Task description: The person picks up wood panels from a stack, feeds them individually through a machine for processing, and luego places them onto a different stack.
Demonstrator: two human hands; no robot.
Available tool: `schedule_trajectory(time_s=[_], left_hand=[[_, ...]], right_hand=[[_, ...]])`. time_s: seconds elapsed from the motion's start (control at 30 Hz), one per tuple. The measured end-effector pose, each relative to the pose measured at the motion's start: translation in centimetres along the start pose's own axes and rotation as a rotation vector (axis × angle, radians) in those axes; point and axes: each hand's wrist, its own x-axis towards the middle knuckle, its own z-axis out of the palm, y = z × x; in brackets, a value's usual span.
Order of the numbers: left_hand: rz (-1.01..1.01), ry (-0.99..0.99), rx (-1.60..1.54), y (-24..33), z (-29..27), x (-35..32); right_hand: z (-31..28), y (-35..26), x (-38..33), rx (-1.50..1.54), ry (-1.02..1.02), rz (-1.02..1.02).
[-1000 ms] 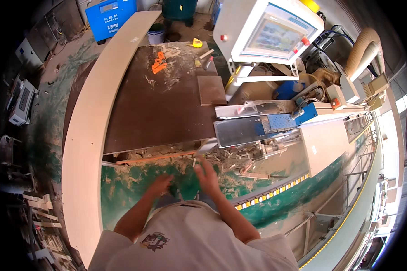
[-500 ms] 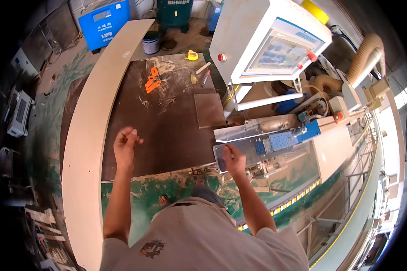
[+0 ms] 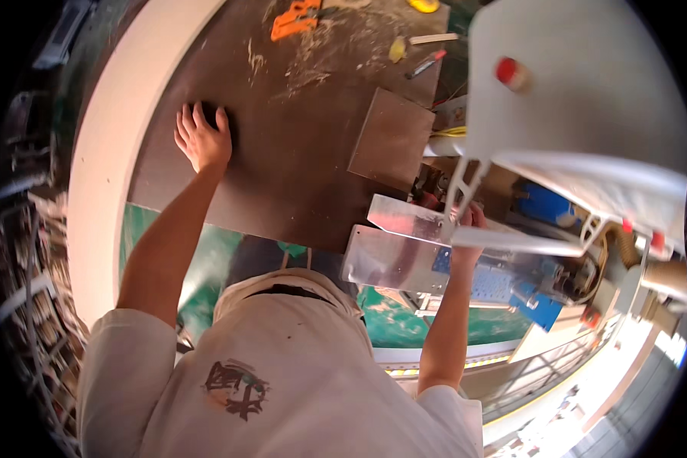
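Brown table [image 3: 282, 172], kinda dusty. Left hand [image 3: 205, 142] palm-down on it, fingers wide. Right hand [image 3: 472, 220] by metal strip [image 3: 404, 217] beside table, partly behind frame [image 3: 519, 243], can't tell grip. Strip looks stiff, probably slick; edges best hold.

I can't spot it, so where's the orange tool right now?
In the head view, the orange tool lies at the top, left of centre, on the brown tabletop, beyond and right of the left hand.

Head-worn fisheye view downward, seemingly near
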Motion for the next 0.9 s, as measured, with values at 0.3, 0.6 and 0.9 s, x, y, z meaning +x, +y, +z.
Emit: schedule_trajectory(time_s=[0.3, 0.6, 0.9], left_hand=[[-0.025, -0.037, 0.023, 0.0, 0.6, 0.8], [0.004, -0.022, -0.009, 0.0, 1.1, 0.8], [-0.003, -0.037, -0.010, -0.3, 1.2, 0.7]], right_hand=[[8.8, 0.1, 11.9, -0.076, -0.807, 0.446], [12.1, 4.6, 13.5, -0.541, -1.030, 0.763], [13.0, 5.0, 13.9, -0.603, -1.088, 0.778]])
